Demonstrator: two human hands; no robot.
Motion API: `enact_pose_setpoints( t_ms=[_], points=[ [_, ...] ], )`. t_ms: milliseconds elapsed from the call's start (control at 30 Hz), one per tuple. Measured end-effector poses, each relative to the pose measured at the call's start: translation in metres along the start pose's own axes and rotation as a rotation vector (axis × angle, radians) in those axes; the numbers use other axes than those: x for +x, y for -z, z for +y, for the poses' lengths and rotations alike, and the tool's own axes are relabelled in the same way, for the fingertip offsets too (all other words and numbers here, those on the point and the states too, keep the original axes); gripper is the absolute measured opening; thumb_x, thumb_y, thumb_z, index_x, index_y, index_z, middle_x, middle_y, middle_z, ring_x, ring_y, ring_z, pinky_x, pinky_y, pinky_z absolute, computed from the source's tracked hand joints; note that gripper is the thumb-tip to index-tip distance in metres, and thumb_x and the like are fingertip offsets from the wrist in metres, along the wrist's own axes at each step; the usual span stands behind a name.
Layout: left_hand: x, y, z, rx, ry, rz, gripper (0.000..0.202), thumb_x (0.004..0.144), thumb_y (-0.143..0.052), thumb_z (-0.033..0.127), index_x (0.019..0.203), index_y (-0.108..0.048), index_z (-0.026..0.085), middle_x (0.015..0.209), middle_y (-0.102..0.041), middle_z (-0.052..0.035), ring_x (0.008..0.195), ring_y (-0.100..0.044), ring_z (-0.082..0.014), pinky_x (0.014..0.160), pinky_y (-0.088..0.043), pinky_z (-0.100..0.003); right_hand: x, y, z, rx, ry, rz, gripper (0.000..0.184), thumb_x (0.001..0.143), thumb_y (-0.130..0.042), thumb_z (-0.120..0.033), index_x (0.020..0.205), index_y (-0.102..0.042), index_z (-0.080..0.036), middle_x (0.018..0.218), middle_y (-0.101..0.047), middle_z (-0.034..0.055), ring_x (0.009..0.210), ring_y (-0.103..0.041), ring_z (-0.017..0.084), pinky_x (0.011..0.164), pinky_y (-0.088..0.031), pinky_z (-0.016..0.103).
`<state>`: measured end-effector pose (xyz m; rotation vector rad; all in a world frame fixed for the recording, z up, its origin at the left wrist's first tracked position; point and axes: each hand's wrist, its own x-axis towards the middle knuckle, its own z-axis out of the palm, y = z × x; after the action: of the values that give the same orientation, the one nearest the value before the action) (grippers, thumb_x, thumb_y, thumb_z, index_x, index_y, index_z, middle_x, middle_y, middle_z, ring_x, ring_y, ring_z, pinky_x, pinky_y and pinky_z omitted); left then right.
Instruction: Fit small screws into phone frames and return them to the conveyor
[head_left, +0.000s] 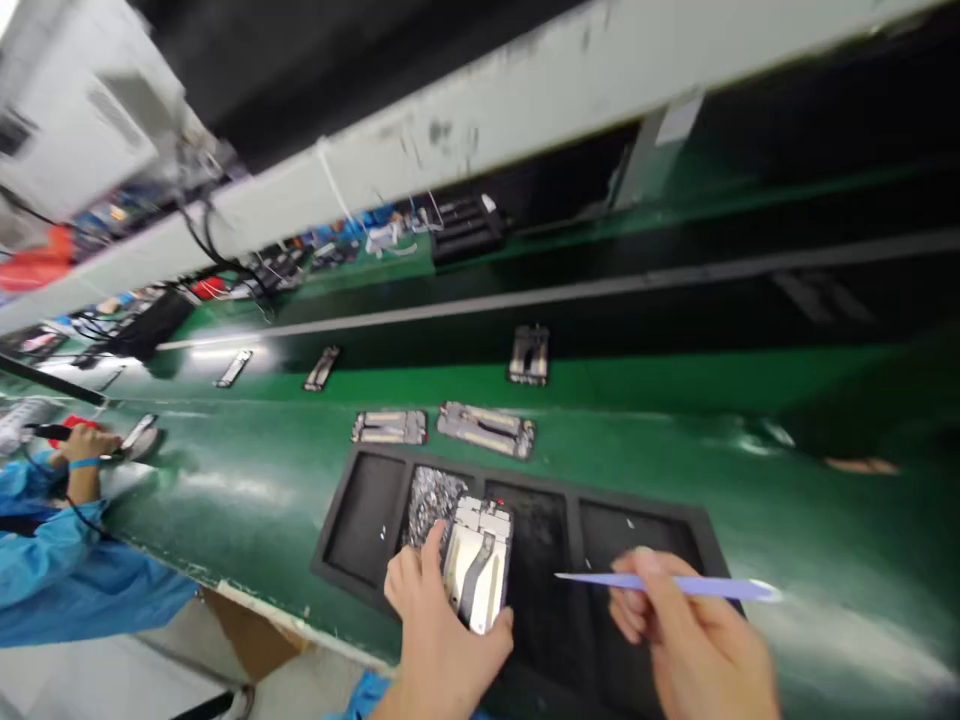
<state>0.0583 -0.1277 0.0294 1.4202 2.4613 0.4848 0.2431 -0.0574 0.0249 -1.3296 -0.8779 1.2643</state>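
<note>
My left hand [435,630] grips a silver phone frame [480,560] over a black foam tray [352,520] with several compartments. One compartment holds a heap of small shiny parts [433,495]. My right hand [694,640] pinches a thin pale-blue pointed tool [675,585], its tip aimed left toward the phone frame, a short gap away. Two more phone frames [390,427] [486,428] lie on the green bench just beyond the tray.
Further phone frames [529,355] [322,368] [234,368] ride on the green conveyor. A co-worker in a blue sleeve [67,560] works at the left, hand [86,443] on a tool. A black tray [465,230] and cables sit at the back.
</note>
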Motion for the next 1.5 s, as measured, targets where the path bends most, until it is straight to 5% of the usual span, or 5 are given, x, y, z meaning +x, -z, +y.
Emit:
enact_pose_setpoints(
  t_ms=[167, 400, 667, 900, 1500],
  points=[
    [-0.034, -0.004, -0.027, 0.179, -0.11, -0.034, 0.104, 0.065, -0.089, 0.039, 0.155, -0.04, 0.019, 0.11, -0.048, -0.0096, 0.113, -0.047, -0.0387, 0.104, -0.036, -0.061, -0.023, -0.033, 0.024, -0.162, -0.095, 0.031, 0.052, 0.084, -0.07, -0.069, 0.086, -0.068, -0.018, 0.06, -0.06, 0.001, 0.049, -0.053, 0.013, 0.043, -0.045, 0.024],
    [0.072, 0.039, -0.025, 0.066, -0.831, -0.281, 0.053, 0.092, -0.078, 0.034, 0.138, -0.056, 0.017, 0.128, -0.059, -0.0141, 0.125, -0.048, -0.0337, 0.104, -0.04, -0.051, -0.014, -0.047, 0.035, -0.304, -0.08, 0.064, 0.046, 0.088, -0.068, -0.065, 0.087, -0.069, -0.019, 0.064, -0.068, 0.0032, 0.053, -0.062, 0.016, 0.051, -0.052, 0.026],
    [0.159, 0.014, 0.001, 0.034, -1.251, -0.6, 0.032, 0.098, -0.071, 0.043, 0.116, -0.069, 0.017, 0.111, -0.067, -0.0082, 0.109, -0.058, -0.0241, 0.092, -0.041, -0.037, -0.016, -0.058, 0.032, -0.399, -0.092, 0.182, 0.043, 0.088, -0.07, -0.061, 0.086, -0.071, -0.018, 0.062, -0.07, 0.0037, 0.052, -0.067, 0.018, 0.053, -0.056, 0.027],
    [0.173, -0.001, 0.003, -0.051, -1.404, -0.58, 0.026, 0.109, -0.054, 0.035, 0.103, -0.07, 0.016, 0.1, -0.068, -0.0065, 0.098, -0.058, -0.0209, 0.086, -0.04, -0.036, -0.008, -0.048, 0.021, -0.312, 0.028, 0.331, 0.026, 0.093, -0.072, -0.044, 0.101, -0.071, -0.019, 0.062, -0.069, -0.0007, 0.053, -0.067, 0.014, 0.054, -0.057, 0.024],
    [0.139, -0.016, -0.007, 0.05, -1.207, -0.395, 0.013, 0.101, -0.053, 0.017, 0.094, -0.064, 0.015, 0.092, -0.059, -0.0071, 0.083, -0.047, -0.0239, 0.07, -0.032, -0.04, 0.054, -0.052, -0.036, -0.698, 0.567, -0.296, 0.013, 0.096, -0.068, -0.028, 0.108, -0.073, -0.029, 0.096, -0.073, 0.0025, 0.076, -0.07, 0.016, 0.067, -0.059, 0.025]
  ],
)
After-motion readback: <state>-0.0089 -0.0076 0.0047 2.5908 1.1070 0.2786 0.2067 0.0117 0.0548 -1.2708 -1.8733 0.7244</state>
